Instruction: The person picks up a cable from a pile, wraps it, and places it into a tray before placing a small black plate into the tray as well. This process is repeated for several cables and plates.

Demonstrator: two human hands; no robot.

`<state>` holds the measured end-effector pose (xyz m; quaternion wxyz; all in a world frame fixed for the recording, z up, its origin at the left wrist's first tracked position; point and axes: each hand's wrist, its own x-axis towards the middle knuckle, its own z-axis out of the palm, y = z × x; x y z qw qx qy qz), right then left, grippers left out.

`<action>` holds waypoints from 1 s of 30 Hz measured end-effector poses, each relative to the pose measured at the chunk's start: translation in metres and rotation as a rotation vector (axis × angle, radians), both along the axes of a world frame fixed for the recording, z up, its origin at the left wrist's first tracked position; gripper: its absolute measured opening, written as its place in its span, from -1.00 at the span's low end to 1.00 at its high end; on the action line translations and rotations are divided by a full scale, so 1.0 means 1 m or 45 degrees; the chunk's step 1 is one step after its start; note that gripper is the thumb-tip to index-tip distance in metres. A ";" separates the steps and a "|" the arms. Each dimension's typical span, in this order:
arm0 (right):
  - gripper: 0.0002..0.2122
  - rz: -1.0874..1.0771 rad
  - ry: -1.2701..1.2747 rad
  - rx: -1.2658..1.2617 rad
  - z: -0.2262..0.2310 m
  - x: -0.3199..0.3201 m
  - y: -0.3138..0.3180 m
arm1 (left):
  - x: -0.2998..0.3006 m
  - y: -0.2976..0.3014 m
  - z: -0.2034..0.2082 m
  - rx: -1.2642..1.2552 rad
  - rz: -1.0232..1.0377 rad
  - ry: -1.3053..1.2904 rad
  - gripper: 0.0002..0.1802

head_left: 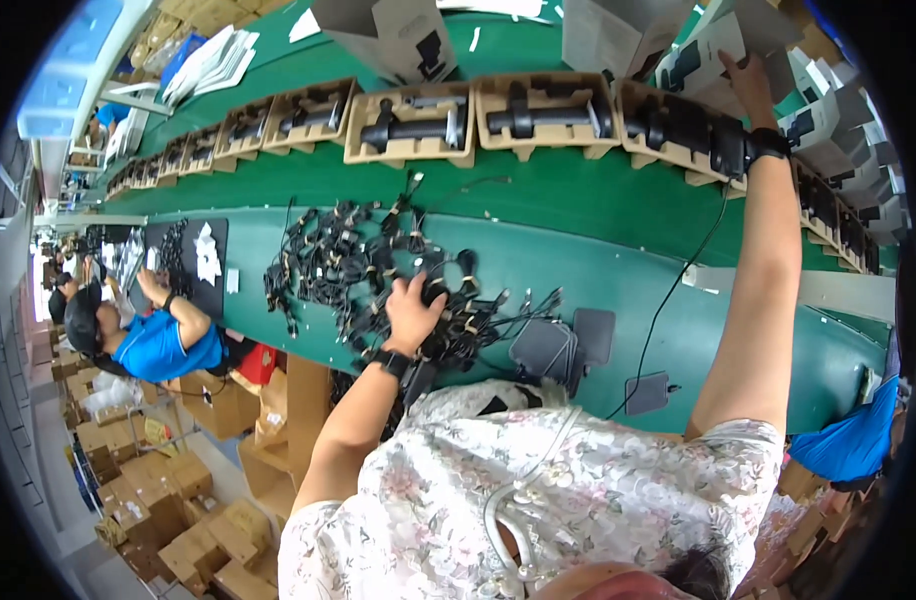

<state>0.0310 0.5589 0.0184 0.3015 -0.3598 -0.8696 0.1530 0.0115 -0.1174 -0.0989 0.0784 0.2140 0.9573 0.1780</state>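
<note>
My left hand (412, 316) rests on a heap of black coiled cables (323, 255), its fingers spread over the bundles. Its fingertips are partly lost among the cables, and I see nothing gripped. My right hand (752, 92) reaches far out at the upper right, fingers apart, in front of a white box (690, 66) with a dark printed picture. Whether its fingertips touch the box is hard to tell. Below that wrist, a moulded cardboard tray (633, 142) holds black device parts. A thin black cable (678, 285) runs from near the right wrist down the table.
More cardboard trays (410, 152) with black parts line the green bench (568, 195). White boxes (393, 45) stand behind them. Flat dark pouches (544, 347) and a small grey flat piece (648, 393) lie near me. A co-worker in blue (170, 345) works at the left.
</note>
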 end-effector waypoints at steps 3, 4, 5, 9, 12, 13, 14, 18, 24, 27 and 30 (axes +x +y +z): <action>-0.62 -0.120 0.224 0.544 -0.005 -0.001 -0.004 | 0.007 0.013 -0.006 0.028 -0.170 0.139 -0.38; -0.62 -0.171 0.343 0.819 -0.013 0.000 -0.011 | 0.006 0.013 -0.006 0.014 -0.152 0.111 -0.38; -0.62 -0.134 0.318 0.797 -0.023 0.005 -0.030 | 0.009 0.012 -0.004 0.022 -0.168 0.168 -0.41; -0.68 0.184 0.461 0.013 -0.029 0.042 -0.162 | 0.007 -0.002 -0.004 0.100 -0.192 0.112 -0.45; -0.77 0.398 0.546 -0.436 -0.070 0.084 -0.255 | 0.008 -0.010 0.005 0.110 -0.202 0.135 -0.47; -0.78 0.397 0.545 -0.560 -0.081 0.099 -0.275 | 0.009 -0.009 0.010 0.095 -0.207 0.199 -0.49; -0.80 0.385 0.546 -0.686 -0.091 0.115 -0.295 | 0.009 -0.008 0.017 0.079 -0.223 0.260 -0.50; -0.83 0.217 0.461 -0.772 -0.112 0.159 -0.366 | -0.003 0.008 0.037 0.210 -0.400 0.475 -0.49; -0.85 0.021 0.257 -0.839 -0.117 0.223 -0.426 | -0.024 0.051 0.000 0.229 -0.596 0.358 -0.49; -0.86 -0.023 0.111 -0.956 -0.096 0.247 -0.445 | -0.045 0.075 -0.003 0.240 -0.515 0.732 -0.45; -0.87 -0.032 0.042 -1.017 -0.099 0.266 -0.448 | -0.084 0.073 -0.009 -0.260 -0.226 0.440 -0.54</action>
